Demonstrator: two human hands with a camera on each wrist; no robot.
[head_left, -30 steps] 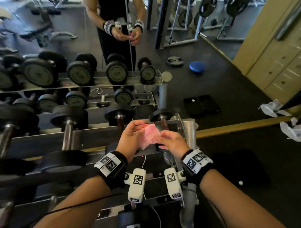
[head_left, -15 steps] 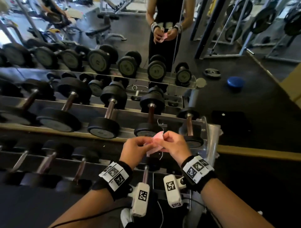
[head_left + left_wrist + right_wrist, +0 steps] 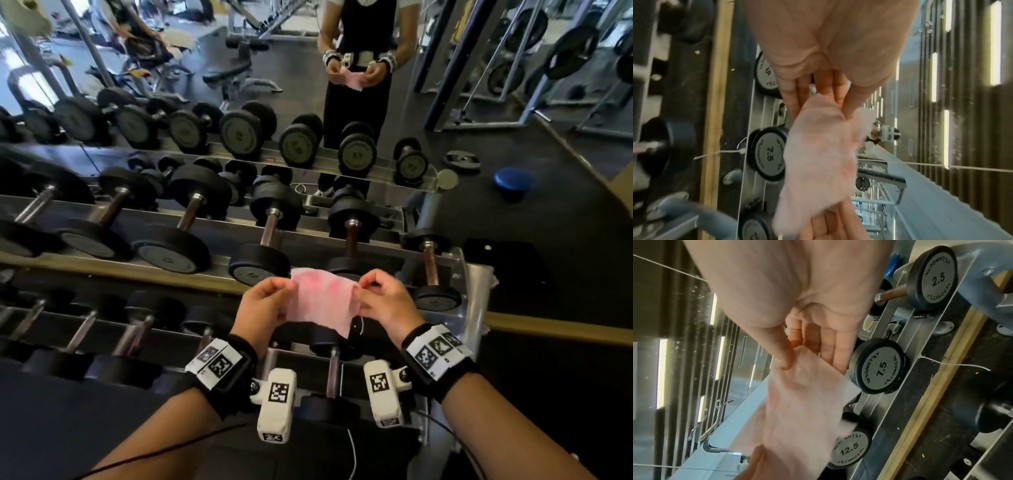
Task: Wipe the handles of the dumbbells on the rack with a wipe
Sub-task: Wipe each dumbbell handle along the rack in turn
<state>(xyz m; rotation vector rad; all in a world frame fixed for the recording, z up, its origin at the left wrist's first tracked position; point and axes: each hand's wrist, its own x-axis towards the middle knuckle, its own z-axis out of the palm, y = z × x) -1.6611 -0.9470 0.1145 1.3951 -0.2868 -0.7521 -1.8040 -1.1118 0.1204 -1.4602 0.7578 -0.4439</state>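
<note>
A thin pink wipe is spread flat between my two hands in front of the dumbbell rack. My left hand pinches its left edge and my right hand pinches its right edge. The wrist views show the wipe stretched from thumb and fingers of each hand. Black dumbbells with brown metal handles lie in a row on the rack's upper tier just beyond the wipe. A 7.5 dumbbell and a 2.5 dumbbell sit on the rack at the right.
A lower tier of smaller dumbbells runs under my forearms. Behind the rack a mirror reflects me and the gym machines. A blue disc and a weight plate lie on the dark floor at the right.
The wipe was bunched between my hands; now my hands have moved apart and it is unfolded into a flat sheet. My view has swung left along the rack.
</note>
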